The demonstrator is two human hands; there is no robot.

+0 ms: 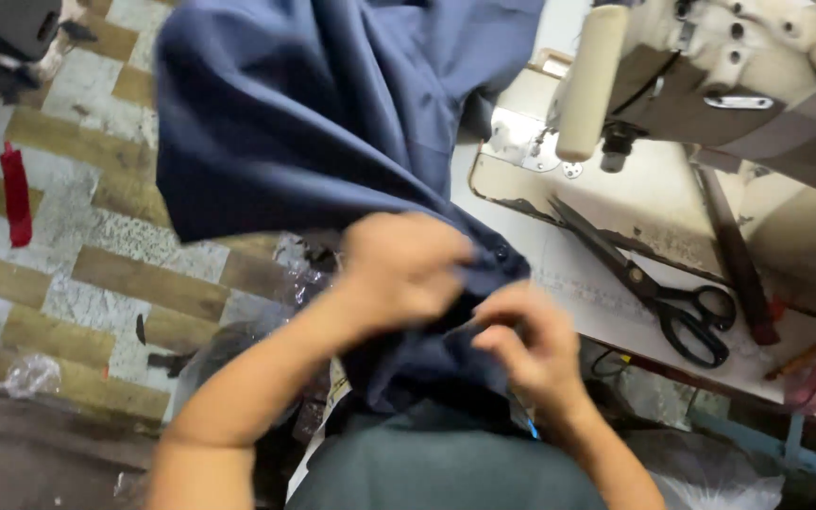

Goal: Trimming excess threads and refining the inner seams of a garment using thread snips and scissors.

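Centre frame: left hand (399, 269) fingers clamped on bunched navy garment (332, 113), right hand (531, 345) fingers pinching its edge near dark button (501, 253). Likely repositioning cloth; black scissors (658, 297) idle on surface (597, 312), right.

Both hands meet close together, left hand (400, 267) curled shut, right hand (528, 342) pinching with bent fingers.

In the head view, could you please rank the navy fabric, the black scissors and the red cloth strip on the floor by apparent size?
1. navy fabric, by far the largest.
2. black scissors.
3. red cloth strip, though it lies farther from the camera, so its true size is unsure.
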